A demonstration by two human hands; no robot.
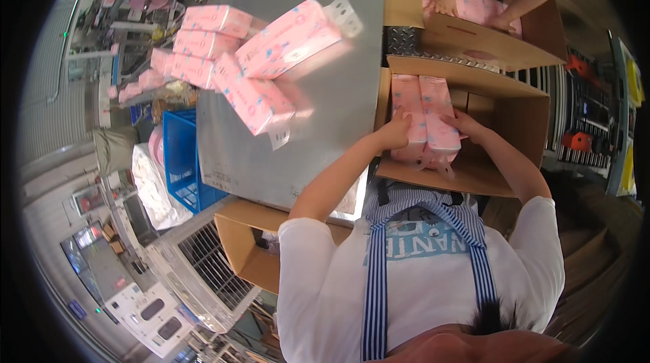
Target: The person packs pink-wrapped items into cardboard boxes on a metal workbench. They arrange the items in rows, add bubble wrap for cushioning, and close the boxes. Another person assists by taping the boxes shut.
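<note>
Two pink soft tissue packs [433,109] stand side by side inside an open cardboard box [511,109], against its left part. My left hand [396,131] grips the outer left side of the pair. From the right, my right hand [468,125] presses on the other pack, fingers curled at its side. Clear plastic film ends stick out at the packs' near end. What lies beneath the packs is hidden.
A metal table [325,126] at left bears several piled pink tissue packs [288,38]. Beyond my box, another person's hands [443,3] press packs into a second cardboard box [487,41]. A blue crate [179,160] and another cardboard box [247,255] stand lower left.
</note>
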